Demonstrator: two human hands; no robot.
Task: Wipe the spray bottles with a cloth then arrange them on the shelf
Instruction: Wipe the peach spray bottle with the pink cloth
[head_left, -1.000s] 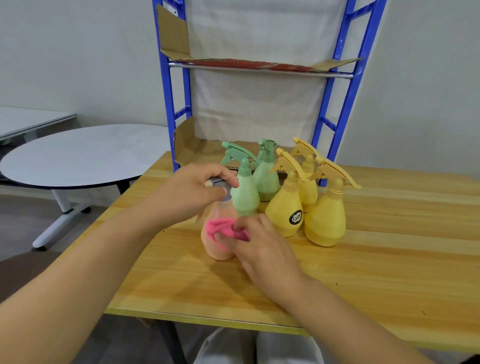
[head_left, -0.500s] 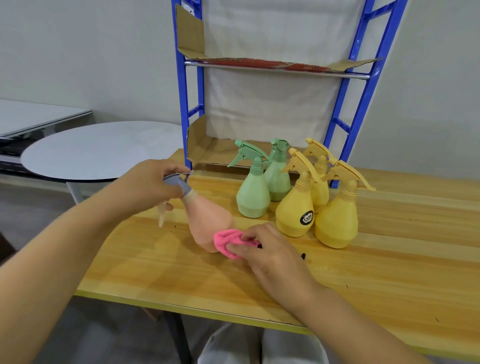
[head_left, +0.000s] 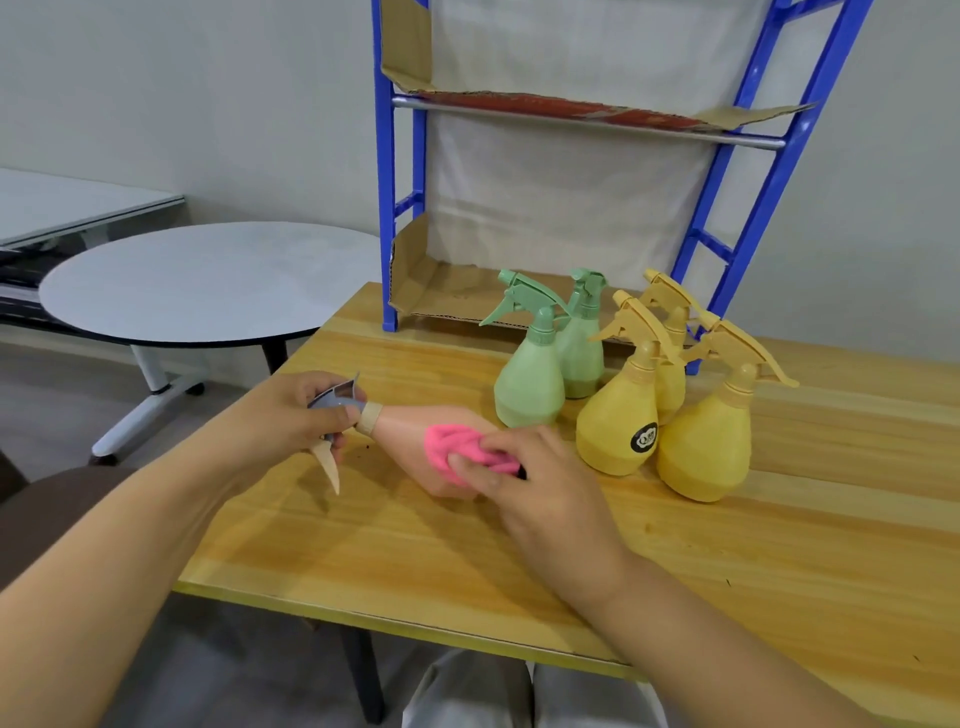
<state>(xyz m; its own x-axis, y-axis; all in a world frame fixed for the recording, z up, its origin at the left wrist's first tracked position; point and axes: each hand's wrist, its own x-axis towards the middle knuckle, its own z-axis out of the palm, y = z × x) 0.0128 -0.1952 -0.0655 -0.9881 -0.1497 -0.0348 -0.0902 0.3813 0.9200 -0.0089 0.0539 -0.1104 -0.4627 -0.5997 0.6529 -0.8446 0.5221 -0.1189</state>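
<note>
Mid-frame, the left hand (head_left: 298, 415) grips the smooth peach bottle (head_left: 410, 439) by its grey trigger head, holding it sideways over the wooden desk (head_left: 519, 566). The right hand (head_left: 524, 483) pinches a crumpled pink cloth (head_left: 454, 448) against its round belly. Bare wood spreads lower right.

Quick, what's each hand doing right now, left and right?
Left hand: closed, gripping the peach bottle by its spray head.
Right hand: closed, holding the pink cloth against that bottle.
</note>
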